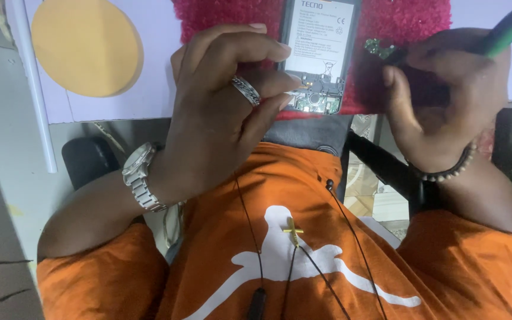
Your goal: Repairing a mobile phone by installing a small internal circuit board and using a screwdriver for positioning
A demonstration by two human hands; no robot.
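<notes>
Red and fuzzy, the mat (413,26) lies at the near edge of the pale table (155,77), and on it rests the opened phone (320,56), back cover off, its white-labelled battery showing and the circuit board bare at the end nearest me.

My left hand (220,112) sits over the phone's left side. Its fingers (268,50) are curled together, the tips drawn in to the thumb right at the phone's lower left corner beside the board; whether they pinch some small part I cannot tell. A silver ring is on one finger and a metal watch (140,178) is on the wrist.

My right hand (445,95) is just to the right of the phone, over the mat's right part. Its fingers are clamped around a green-handled tool (508,29), whose handle slants up toward the table's far right. A small greenish part (380,47) lies on the mat at the working end, touching my fingertips.

A flat yellow disc (84,44) lies well apart toward the left edge of the table.
</notes>
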